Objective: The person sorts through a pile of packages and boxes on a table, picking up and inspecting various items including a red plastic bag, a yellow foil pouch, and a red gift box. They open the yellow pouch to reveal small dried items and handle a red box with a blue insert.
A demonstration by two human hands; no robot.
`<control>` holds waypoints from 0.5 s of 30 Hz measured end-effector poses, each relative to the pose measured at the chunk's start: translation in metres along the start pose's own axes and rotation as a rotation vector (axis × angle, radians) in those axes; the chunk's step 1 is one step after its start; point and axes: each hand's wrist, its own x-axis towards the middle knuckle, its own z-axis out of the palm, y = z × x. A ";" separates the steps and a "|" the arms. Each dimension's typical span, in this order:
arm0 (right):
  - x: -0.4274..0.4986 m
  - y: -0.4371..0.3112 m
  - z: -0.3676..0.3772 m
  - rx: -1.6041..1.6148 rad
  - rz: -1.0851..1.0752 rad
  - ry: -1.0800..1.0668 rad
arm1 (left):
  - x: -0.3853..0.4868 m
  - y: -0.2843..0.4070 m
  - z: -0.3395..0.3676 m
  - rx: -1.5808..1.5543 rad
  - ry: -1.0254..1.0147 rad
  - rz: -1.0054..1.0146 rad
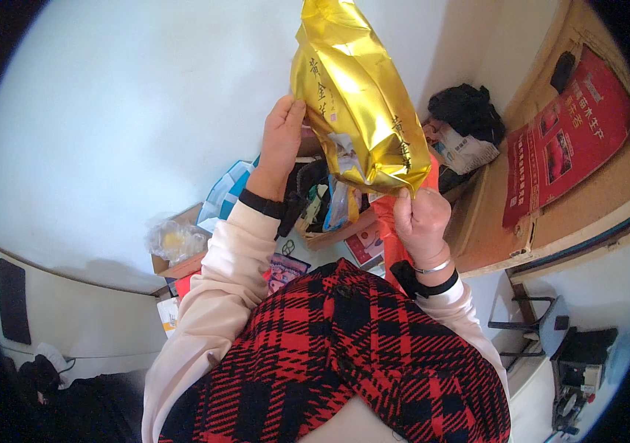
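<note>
A shiny gold foil bag [367, 94] with dark printed characters is held up in front of me, its top reaching the upper edge of the picture. My left hand [282, 135] pinches its left side between thumb and fingers. My right hand [423, 221] grips the lower right corner; a silver bangle [433, 268] circles that wrist. Behind the bag, a cardboard box [340, 230] holds plastic packets and dark items. A red plastic bag [389, 238] hangs behind my right hand.
At the left, a cardboard box [182, 264] holds a clear plastic bag [176, 241], beside a blue and white bag [225, 191]. A wooden surface [481, 232] with a red printed sheet [564, 138] lies right. Black cloth [467, 113] rests on a white bag [461, 148]. A chair [550, 326] stands lower right.
</note>
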 end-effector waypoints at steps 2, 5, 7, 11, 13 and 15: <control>0.002 -0.003 -0.001 0.000 -0.014 0.005 | 0.001 -0.002 0.001 -0.015 0.014 -0.062; 0.002 -0.004 -0.003 -0.004 -0.002 -0.006 | 0.002 -0.004 0.004 -0.098 0.027 -0.097; 0.000 -0.004 -0.003 0.007 0.011 -0.019 | 0.002 -0.004 0.007 -0.139 0.044 -0.106; -0.003 -0.001 -0.003 0.065 0.031 -0.019 | 0.000 0.001 0.013 -0.176 0.087 -0.113; -0.004 0.000 -0.003 0.063 0.027 -0.030 | -0.001 0.004 0.014 -0.193 0.084 -0.104; -0.004 -0.001 -0.004 0.067 0.026 -0.018 | -0.001 0.006 0.016 -0.209 0.063 -0.092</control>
